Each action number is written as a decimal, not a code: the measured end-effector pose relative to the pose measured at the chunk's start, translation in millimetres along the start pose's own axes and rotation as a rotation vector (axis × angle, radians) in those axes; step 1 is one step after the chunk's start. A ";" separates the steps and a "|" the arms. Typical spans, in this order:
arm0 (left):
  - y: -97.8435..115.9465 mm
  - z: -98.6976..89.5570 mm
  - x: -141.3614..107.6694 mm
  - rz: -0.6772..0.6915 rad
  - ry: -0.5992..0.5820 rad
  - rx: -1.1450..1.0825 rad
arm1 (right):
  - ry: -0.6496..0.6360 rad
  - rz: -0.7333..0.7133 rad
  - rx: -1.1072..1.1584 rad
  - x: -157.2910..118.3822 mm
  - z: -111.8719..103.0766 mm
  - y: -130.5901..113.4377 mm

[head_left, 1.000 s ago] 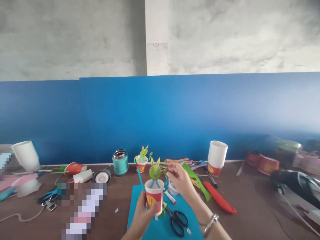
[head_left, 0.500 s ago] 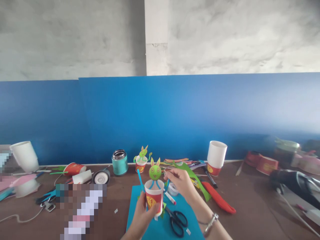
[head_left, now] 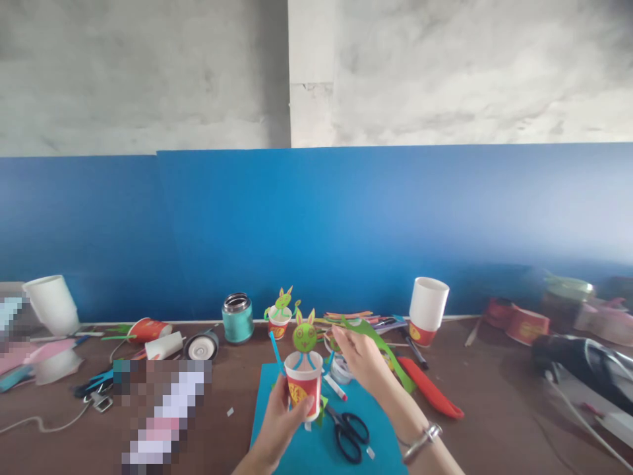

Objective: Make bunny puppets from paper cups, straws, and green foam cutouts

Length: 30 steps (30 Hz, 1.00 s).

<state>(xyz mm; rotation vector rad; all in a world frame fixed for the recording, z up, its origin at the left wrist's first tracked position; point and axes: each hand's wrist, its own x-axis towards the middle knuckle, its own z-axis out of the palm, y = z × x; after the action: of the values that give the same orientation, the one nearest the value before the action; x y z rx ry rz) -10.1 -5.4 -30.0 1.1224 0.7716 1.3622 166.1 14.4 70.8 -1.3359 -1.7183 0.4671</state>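
Observation:
My left hand (head_left: 283, 415) is closed around a red-and-white paper cup (head_left: 303, 389) and holds it upright above a blue sheet (head_left: 267, 422). A green paper rabbit head (head_left: 304, 337) with pointed ears and a drawn face stands above the cup's rim. From the cup's left side a blue strip (head_left: 276, 353) sticks up. Just right of the rabbit head is my right hand (head_left: 359, 356), its fingers stretched out and slightly apart from the cup. By its fingertips shows a small green piece; whether they touch it is unclear. Black-handled scissors (head_left: 350, 435) lie below.
Behind stands a similar rabbit cup (head_left: 279, 323), beside a teal thermos jar (head_left: 238, 320). Stacked paper cups (head_left: 428, 310) stand at the back right. A red pouch (head_left: 430, 388), a red-capped marker (head_left: 336, 387), a green strip (head_left: 380, 346) and paper scraps lie around. A thermos lid (head_left: 201, 346) lies left.
My right hand has loosened from a pinch beside the rabbit head, its fingers now straighter and slightly to the right. My left hand keeps the cup in nearly the same place.

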 end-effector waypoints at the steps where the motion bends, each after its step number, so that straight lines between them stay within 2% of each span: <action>1: -0.8 -0.3 -0.6 0.004 -0.004 0.015 | -0.007 0.005 0.020 0.6 0.2 -0.2; 6: 3.2 3.8 -7.1 0.032 -0.065 0.112 | -0.059 0.032 0.154 2.6 2.5 1.0; 10: 14.6 12.8 -12.8 -0.014 -0.124 0.177 | -0.009 0.123 -0.005 0.9 9.1 2.4; 14: 18.5 17.9 -14.9 -0.013 -0.071 0.203 | 0.087 0.172 -0.111 -0.8 18.2 1.9; 17: 13.4 16.0 -14.1 0.030 -0.067 0.220 | 0.095 0.173 -0.117 -2.4 20.5 -1.9; 20: 6.4 11.8 -11.7 0.050 -0.007 0.248 | 0.065 0.138 -0.107 -3.6 16.0 -6.9; 23: 3.3 7.2 -6.4 0.052 0.030 0.220 | 0.059 0.082 -0.002 -2.4 7.9 -7.6; 27: 8.7 -2.7 11.7 0.050 0.081 0.181 | 0.170 0.098 0.175 3.7 0.1 4.3; 30: 12.9 -15.1 35.7 0.045 0.168 0.232 | 0.121 0.095 0.033 8.4 -0.9 19.1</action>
<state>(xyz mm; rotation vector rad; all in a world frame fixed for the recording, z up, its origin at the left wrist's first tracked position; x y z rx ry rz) -24.8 30.3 -16.5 1.2215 1.0531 1.4447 177.7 28.5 60.6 -1.3975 -1.5478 0.4570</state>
